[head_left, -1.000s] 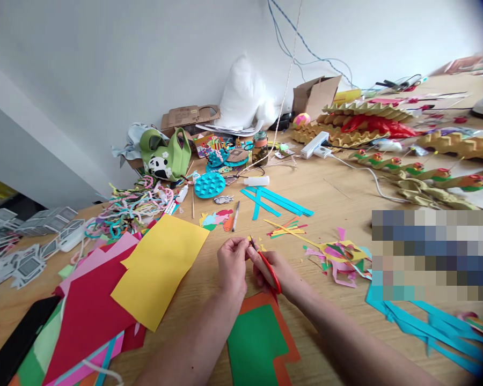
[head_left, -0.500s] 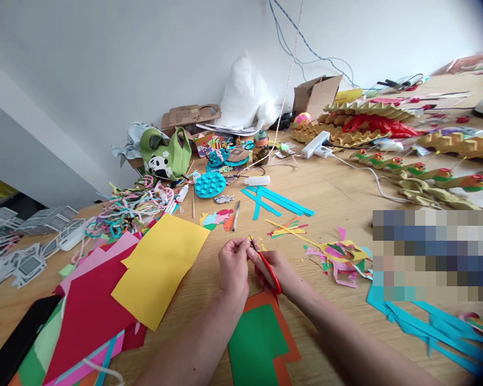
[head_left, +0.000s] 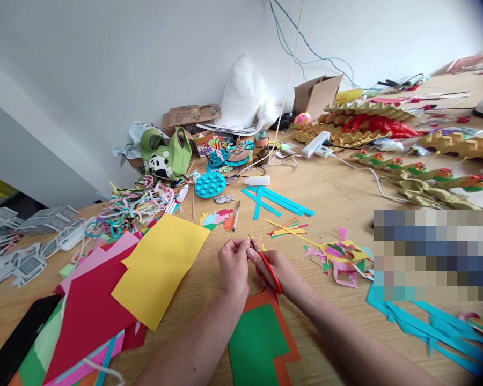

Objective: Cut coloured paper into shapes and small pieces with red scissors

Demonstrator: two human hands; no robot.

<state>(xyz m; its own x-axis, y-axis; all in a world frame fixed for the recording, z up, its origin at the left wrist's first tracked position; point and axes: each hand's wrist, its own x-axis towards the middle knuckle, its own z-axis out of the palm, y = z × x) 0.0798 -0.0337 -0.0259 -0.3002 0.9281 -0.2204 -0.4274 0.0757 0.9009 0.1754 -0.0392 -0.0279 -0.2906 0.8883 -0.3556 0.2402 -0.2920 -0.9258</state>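
The right hand (head_left: 284, 268) has its grip closed around red scissors (head_left: 271, 269), beyond the green sheet (head_left: 255, 338) on the worktop (head_left: 195, 292). The left hand (head_left: 232, 262) has its grip pinched narrow beside the blades (head_left: 253, 244), anything inside hidden.

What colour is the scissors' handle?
Red; the scissors' handle shows best in the head view.

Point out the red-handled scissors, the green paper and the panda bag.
Red-handled scissors (head_left: 271, 269): head view, on the red handle.
Green paper (head_left: 258, 338): head view, middle of the sheet.
Panda bag (head_left: 174, 156): head view, on its green front.
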